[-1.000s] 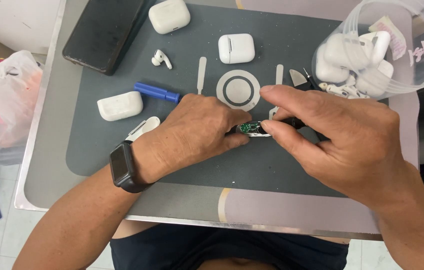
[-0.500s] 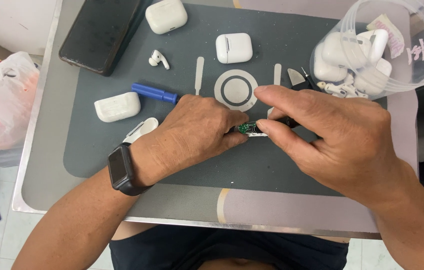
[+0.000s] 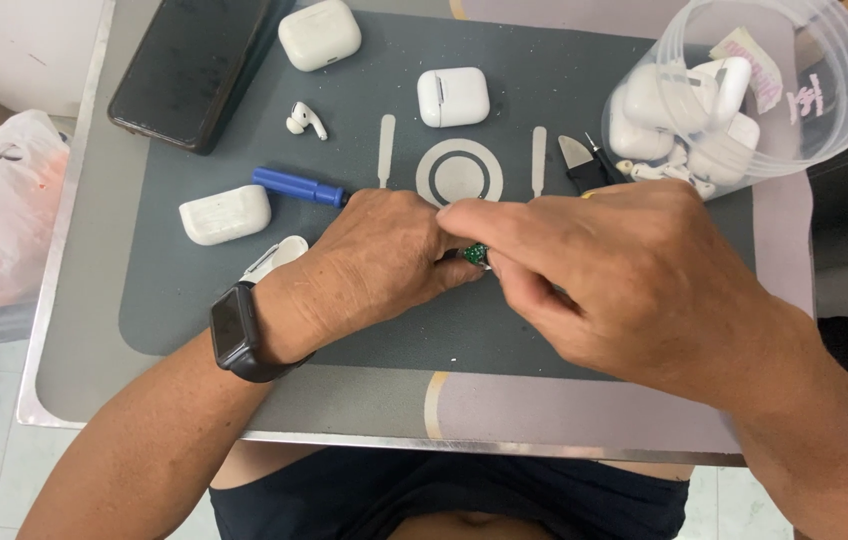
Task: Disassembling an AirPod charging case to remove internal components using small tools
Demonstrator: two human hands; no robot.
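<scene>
Fingertips (image 3: 459,215) of the right hand (image 3: 624,285) are pinched close together over a small green circuit board (image 3: 477,253), and the left hand (image 3: 374,265) curls in from the other side to pin the same piece. In the head view, both hands meet at the middle of the grey work mat (image 3: 194,290), and only a sliver of the board shows between them, so its full shape is hidden. It looks very light, thin and stiff, and probably fragile; gripping it by its bare edges would seem the safest hold, with little squeeze. A black wrist device (image 3: 239,335) sits on the left wrist. Just behind the hands lie a blue tool (image 3: 296,186) and a white earbud case (image 3: 225,214); a clear plastic tub (image 3: 824,70) of white earbud parts stands at the far right.
</scene>
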